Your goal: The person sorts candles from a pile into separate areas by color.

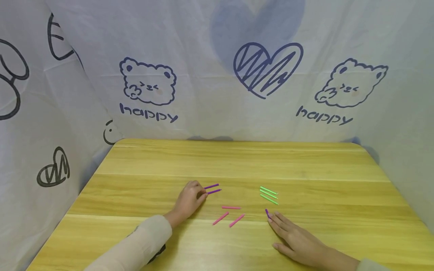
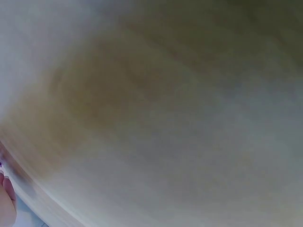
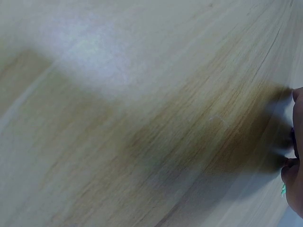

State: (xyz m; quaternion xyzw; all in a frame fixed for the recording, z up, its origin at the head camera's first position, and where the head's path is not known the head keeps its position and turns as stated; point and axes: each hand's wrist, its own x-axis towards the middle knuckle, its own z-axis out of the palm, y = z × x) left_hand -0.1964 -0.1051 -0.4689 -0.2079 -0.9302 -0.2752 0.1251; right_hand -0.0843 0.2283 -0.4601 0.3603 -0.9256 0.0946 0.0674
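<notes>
In the head view my left hand (image 1: 191, 197) bends its fingers at the left ends of two thin purple sticks. Thumb and fingertips pinch the lower purple stick (image 1: 214, 191); the upper purple stick (image 1: 211, 186) lies just behind it, nearly parallel. My right hand (image 1: 296, 241) rests low on the table with fingers extended, fingertips at the near end of a third purple stick (image 1: 267, 213), partly covered by them. At the edges of the wrist views only parts of the left hand (image 2: 6, 201) and right hand (image 3: 294, 184) show.
Three pink sticks, one of them a level pink stick (image 1: 231, 207), lie between the hands. Three green sticks, including a middle green stick (image 1: 268, 194), lie side by side beyond the right hand. The wooden table (image 1: 237, 162) ends at a printed white curtain (image 1: 203, 94).
</notes>
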